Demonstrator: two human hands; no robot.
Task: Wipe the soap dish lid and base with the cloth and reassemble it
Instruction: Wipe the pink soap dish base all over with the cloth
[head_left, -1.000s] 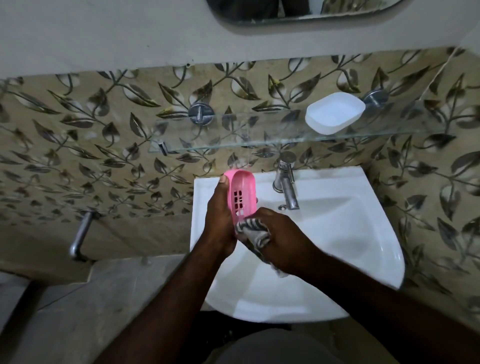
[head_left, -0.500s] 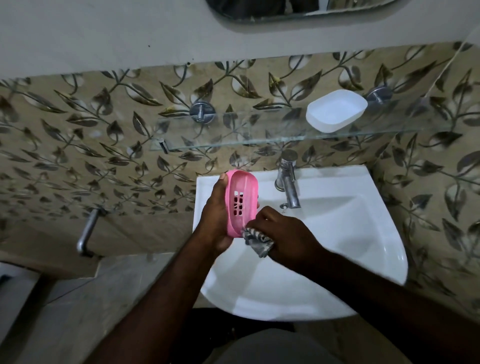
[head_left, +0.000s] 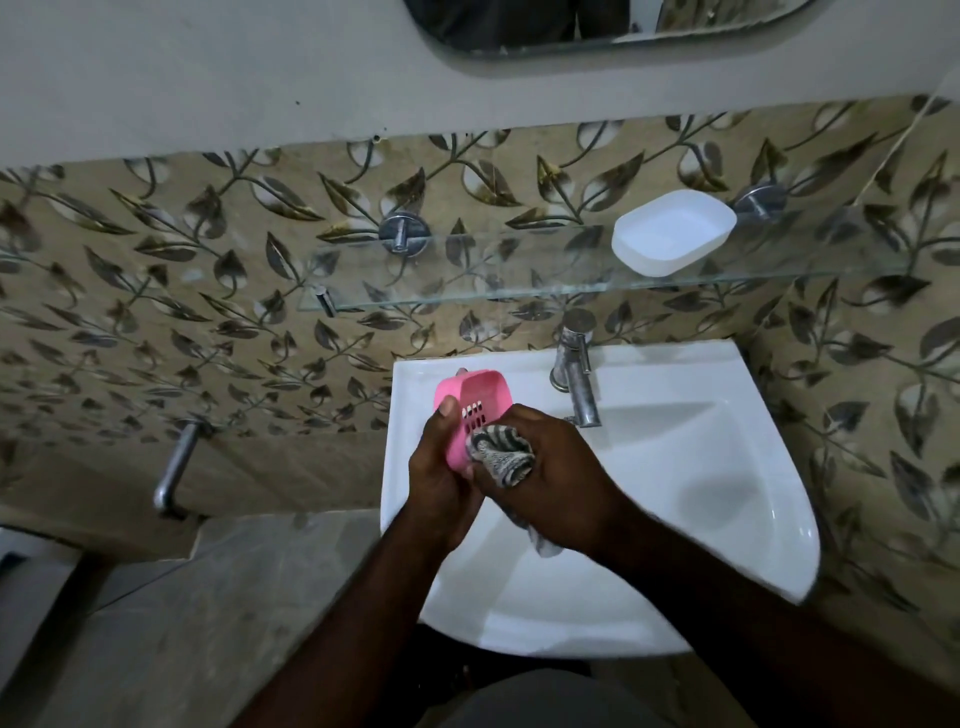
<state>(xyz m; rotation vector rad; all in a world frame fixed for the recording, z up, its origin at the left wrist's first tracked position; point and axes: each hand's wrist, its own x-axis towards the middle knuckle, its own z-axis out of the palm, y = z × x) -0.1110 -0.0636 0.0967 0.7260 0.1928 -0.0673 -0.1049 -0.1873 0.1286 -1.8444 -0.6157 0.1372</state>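
Home bathroom: white wall basin (head_left: 727, 519) with 1 tap (head_left: 576, 382), glass shelf (head_left: 467, 275), mirror (head_left: 597, 26), leaf-pattern tiles (head_left: 208, 291).

Your picture is dim; only the white sink (head_left: 675, 571) shines, with soft glare on its right rim. The wide lens bends the edges, and the lower corners are dark.
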